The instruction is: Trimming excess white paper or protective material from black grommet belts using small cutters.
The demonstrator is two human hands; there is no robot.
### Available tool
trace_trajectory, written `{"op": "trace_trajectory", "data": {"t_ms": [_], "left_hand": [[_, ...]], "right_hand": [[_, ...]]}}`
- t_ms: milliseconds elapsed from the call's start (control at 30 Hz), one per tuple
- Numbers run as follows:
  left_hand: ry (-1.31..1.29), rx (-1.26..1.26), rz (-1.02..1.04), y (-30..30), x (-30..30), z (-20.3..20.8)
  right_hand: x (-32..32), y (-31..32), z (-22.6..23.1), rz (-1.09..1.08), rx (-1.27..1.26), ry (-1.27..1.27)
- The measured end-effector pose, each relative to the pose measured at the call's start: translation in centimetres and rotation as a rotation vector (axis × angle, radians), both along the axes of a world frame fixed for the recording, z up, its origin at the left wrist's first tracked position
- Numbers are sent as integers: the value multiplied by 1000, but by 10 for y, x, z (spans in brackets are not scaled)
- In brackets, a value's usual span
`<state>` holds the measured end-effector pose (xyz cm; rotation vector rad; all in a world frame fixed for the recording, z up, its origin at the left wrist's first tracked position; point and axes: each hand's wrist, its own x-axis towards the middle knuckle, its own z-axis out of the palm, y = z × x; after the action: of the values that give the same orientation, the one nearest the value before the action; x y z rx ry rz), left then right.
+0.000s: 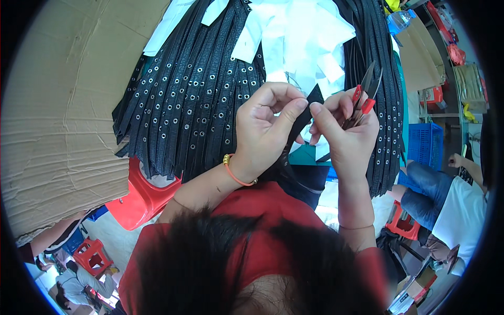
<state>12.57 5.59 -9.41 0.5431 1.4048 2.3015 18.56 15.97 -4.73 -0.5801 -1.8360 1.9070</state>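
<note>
Between the thumb and fingers of my left hand [265,123] is the pointed end of a black strap [306,114], its tip angled up toward the right. My right hand [344,139] has scissors [368,105] tucked into its palm. Their blades point up and away, slightly apart, and red covering shows near the handles. The right thumb and fingertips are beside the strap; whether they touch it I cannot tell. Beneath and beyond my hands lie many black straps with metal eyelets [194,100]. White strips [294,37] lie across the middle of them.
A large brown cardboard sheet [63,105] takes up the left side. Below it is a red plastic stool [139,202]. At the right are a blue crate [425,142], a plastic bottle [401,22] and a seated person [451,202]. Another person [79,286] is at lower left.
</note>
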Motion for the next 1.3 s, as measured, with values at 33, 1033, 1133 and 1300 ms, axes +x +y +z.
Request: {"op": "trace_trajectory", "data": {"t_ms": [33,1033,1133,1300], "left_hand": [[-76,5,-25,0,2,2],[-26,78,-38,1,15,-2],[-43,106,-50,2,13,-1],[-43,123,-28,5,11,-4]], "right_hand": [[2,0,0,-7,69,-18],[46,13,20,380,-756,-452],[45,11,20,367,-695,-473],[43,7,16,373,-640,-481]]}}
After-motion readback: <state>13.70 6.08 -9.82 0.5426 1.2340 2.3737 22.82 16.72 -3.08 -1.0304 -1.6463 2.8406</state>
